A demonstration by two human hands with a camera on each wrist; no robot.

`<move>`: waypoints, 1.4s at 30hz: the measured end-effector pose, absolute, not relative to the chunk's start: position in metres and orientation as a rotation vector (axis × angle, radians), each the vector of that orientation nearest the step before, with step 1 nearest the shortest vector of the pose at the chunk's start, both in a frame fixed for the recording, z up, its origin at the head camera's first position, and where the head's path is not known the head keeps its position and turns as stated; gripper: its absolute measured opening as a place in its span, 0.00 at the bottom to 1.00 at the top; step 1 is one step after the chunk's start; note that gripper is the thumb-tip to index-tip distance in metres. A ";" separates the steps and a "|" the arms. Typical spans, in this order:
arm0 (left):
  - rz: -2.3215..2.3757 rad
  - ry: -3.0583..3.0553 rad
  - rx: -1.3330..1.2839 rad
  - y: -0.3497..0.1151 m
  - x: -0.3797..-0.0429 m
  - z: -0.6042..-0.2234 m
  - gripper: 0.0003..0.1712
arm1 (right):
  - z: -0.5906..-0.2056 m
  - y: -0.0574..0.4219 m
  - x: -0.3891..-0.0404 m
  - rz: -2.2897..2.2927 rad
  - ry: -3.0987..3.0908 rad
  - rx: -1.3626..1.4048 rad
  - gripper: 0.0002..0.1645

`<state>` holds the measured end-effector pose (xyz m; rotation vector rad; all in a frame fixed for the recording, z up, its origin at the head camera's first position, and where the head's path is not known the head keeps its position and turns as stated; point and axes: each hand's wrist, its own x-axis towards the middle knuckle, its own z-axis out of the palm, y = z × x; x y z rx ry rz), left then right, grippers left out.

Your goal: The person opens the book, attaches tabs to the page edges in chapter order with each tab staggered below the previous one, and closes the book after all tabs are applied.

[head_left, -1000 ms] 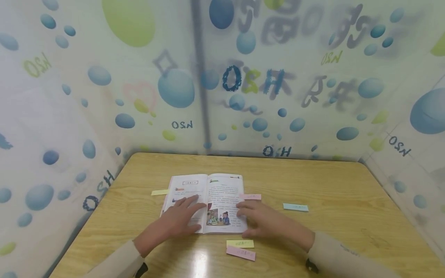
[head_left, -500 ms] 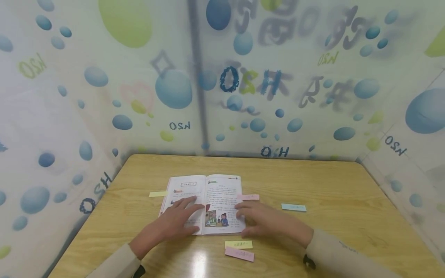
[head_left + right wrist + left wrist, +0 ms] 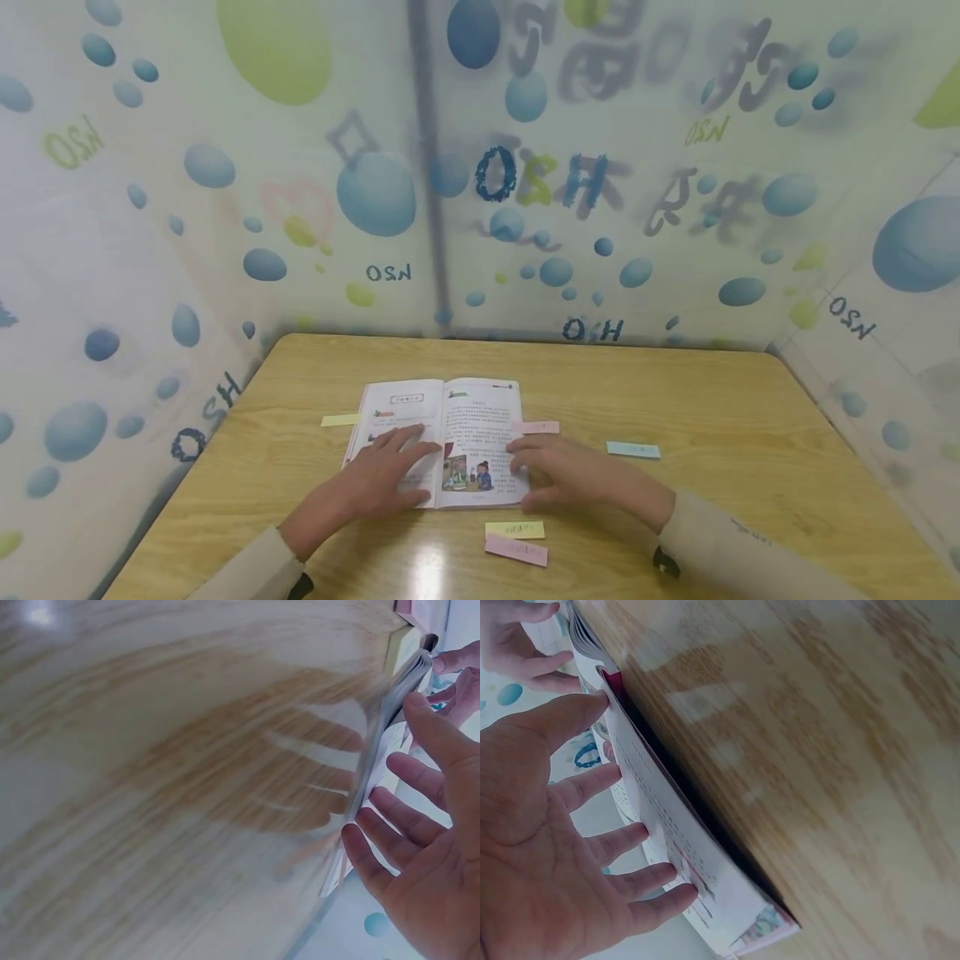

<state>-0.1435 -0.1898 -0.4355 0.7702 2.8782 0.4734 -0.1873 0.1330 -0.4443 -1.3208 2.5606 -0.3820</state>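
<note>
An open book (image 3: 480, 425) with printed text and a coloured picture lies flat on the wooden table. My left hand (image 3: 378, 479) rests on its left page with the fingers spread. In the left wrist view, the fingertips of that hand (image 3: 577, 840) touch the page (image 3: 667, 817). My right hand (image 3: 566, 475) lies at the right page's outer edge, just below a pink sticky note (image 3: 536, 427) that overlaps this edge. In the right wrist view, the right hand's fingers (image 3: 397, 825) are extended along the edge of the book (image 3: 386, 735).
A yellow strip (image 3: 341, 420) juts out from the book's left side. Nearer me lie a yellow note (image 3: 514, 529) and a pink note (image 3: 516, 550), partly overlapping. A blue note (image 3: 633, 450) lies to the right on the table (image 3: 675, 383). Patterned curtain walls (image 3: 637, 167) enclose the table's back and sides.
The view shifts slightly to one side, then settles. Both hands keep their places on the book, and the notes stay where they were.
</note>
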 end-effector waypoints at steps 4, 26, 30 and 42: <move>0.469 2.885 0.772 -0.190 -0.143 -0.435 0.32 | -0.442 0.132 -0.188 -0.399 2.545 -1.302 0.24; 0.542 2.940 1.008 -0.177 -0.142 -0.434 0.31 | -0.426 0.127 -0.190 -0.423 2.548 -1.392 0.15; 0.489 2.951 0.997 -0.162 -0.143 -0.436 0.41 | -0.423 0.127 -0.191 -0.443 2.555 -1.393 0.15; 0.433 2.975 0.928 -0.129 -0.147 -0.450 0.52 | -0.419 0.128 -0.191 -0.549 2.578 -1.505 0.14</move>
